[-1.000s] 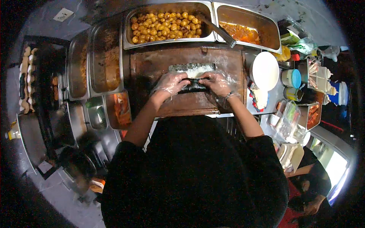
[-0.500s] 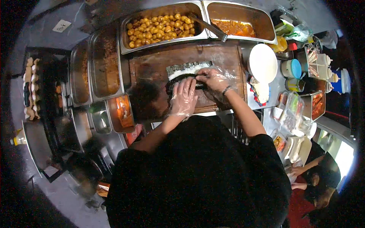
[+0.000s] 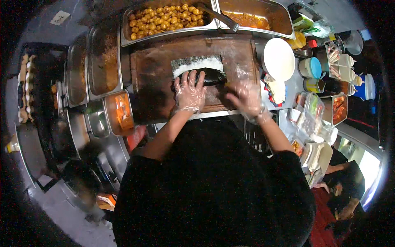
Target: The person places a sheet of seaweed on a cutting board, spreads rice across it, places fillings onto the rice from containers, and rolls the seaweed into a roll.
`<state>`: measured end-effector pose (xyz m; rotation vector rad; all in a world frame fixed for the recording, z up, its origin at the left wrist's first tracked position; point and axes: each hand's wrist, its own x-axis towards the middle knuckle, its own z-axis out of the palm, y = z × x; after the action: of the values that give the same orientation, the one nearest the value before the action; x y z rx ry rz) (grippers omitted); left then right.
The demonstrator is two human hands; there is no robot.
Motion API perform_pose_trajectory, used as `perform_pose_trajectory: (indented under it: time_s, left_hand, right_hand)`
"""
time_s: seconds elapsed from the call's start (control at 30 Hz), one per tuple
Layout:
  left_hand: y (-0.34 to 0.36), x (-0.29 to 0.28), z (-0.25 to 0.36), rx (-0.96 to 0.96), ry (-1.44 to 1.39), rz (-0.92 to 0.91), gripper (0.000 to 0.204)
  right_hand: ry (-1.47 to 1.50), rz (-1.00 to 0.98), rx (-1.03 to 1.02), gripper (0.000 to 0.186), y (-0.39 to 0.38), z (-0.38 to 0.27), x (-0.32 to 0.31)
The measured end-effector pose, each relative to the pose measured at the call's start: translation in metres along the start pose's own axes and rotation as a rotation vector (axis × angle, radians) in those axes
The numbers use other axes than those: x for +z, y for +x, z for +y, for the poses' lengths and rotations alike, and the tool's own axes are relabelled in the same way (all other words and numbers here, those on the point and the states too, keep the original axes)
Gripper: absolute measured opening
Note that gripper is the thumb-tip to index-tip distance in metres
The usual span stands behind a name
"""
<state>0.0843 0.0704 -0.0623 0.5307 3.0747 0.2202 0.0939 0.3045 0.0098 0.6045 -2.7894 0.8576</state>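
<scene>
On the dark wooden board (image 3: pixel 152 68) lies a seaweed rice roll (image 3: pixel 214 77), partly rolled up. Beyond its dark rolled part, a strip of white rice (image 3: pixel 199 65) and the bare far edge of the seaweed sheet (image 3: pixel 201 59) lie flat. My left hand (image 3: pixel 190 94), in a clear plastic glove, rests on the left part of the roll, its fingers spread over it. To the right of the roll, my gloved right hand (image 3: pixel 247 96) is apart from it, over the board's near right part. It holds nothing I can see; its thumb stands out and its fingers are somewhat blurred.
Behind the board stand a steel pan of glazed round brown food (image 3: pixel 164 20) and a pan of orange sauce (image 3: pixel 251 20). More steel pans (image 3: pixel 105 61) line the left. A white oval plate (image 3: pixel 279 59) and several tubs lie right. A co-worker (image 3: pixel 345 177) is at the lower right.
My right hand has let go of the roll and moved right, toward me. My left hand stays on the roll, which now shows more of its dark right side. The whole view has shifted slightly.
</scene>
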Motion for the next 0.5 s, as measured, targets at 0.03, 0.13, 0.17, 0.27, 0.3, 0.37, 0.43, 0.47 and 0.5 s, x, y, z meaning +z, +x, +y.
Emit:
perform_pose_trajectory:
  time_s: [0.03,0.13,0.17,0.27,0.3,0.37,0.43,0.47,0.5]
  left_hand:
    - [0.000,0.001,0.002,0.014,0.001,0.084,0.064]
    - [0.002,-0.001,0.001,0.032,0.000,0.076,0.064]
    - [0.003,-0.001,0.004,0.027,0.005,0.081,0.064]
    - [0.002,0.001,0.002,0.032,0.034,0.077,0.063]
    - [0.001,0.002,0.004,0.026,0.039,0.080,0.063]
    - [0.001,0.002,0.001,0.028,0.015,0.084,0.063]
    - [0.000,0.005,0.001,0.023,0.024,0.080,0.062]
    - [0.001,0.006,0.001,0.017,0.027,0.070,0.062]
    - [-0.001,0.008,0.001,0.011,0.052,0.100,0.062]
  right_hand:
    - [-0.007,-0.111,-0.130,0.033,-0.021,0.000,-0.001]
    - [-0.023,-0.282,-0.371,0.033,-0.050,0.012,0.016]
    - [-0.030,-0.339,-0.481,0.033,-0.056,0.017,0.025]
    - [-0.097,-0.436,-0.377,0.039,-0.091,0.051,0.049]
    - [-0.155,-0.393,-0.379,0.033,-0.088,0.051,0.052]
    - [0.092,-0.362,-0.215,0.027,-0.087,0.056,0.047]
    - [0.448,-0.411,0.171,0.018,-0.057,0.038,0.031]
    - [0.616,-0.376,0.370,0.016,-0.043,0.027,0.021]
    - [0.464,-0.206,0.299,0.014,-0.019,0.017,0.015]
